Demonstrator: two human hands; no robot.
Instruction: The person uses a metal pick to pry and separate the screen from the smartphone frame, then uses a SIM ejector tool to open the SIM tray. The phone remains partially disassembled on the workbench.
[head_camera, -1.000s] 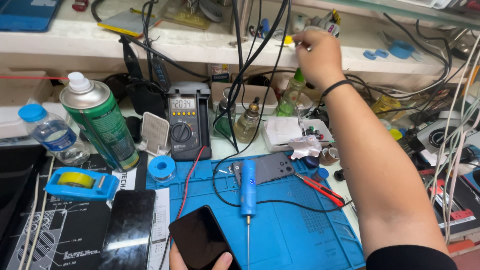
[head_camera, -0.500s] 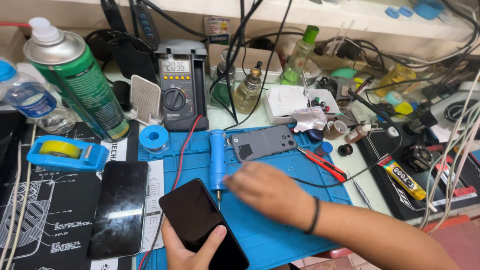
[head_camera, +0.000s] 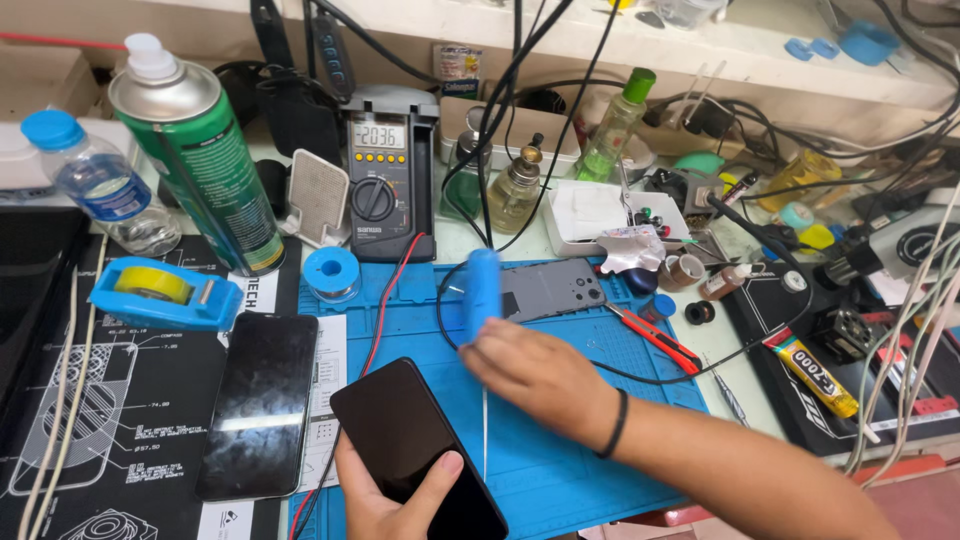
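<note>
Blue-handled soldering iron sits clenched in the right hand, while the left hand grasps a black phone.

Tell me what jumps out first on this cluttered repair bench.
The right hand grips a blue-handled soldering iron above the blue work mat, its thin tip pointing down. Just left of it, the left hand holds a dark phone at the bottom edge. Behind, a tall green spray can stands at the left beside a black multimeter with a lit display.
</note>
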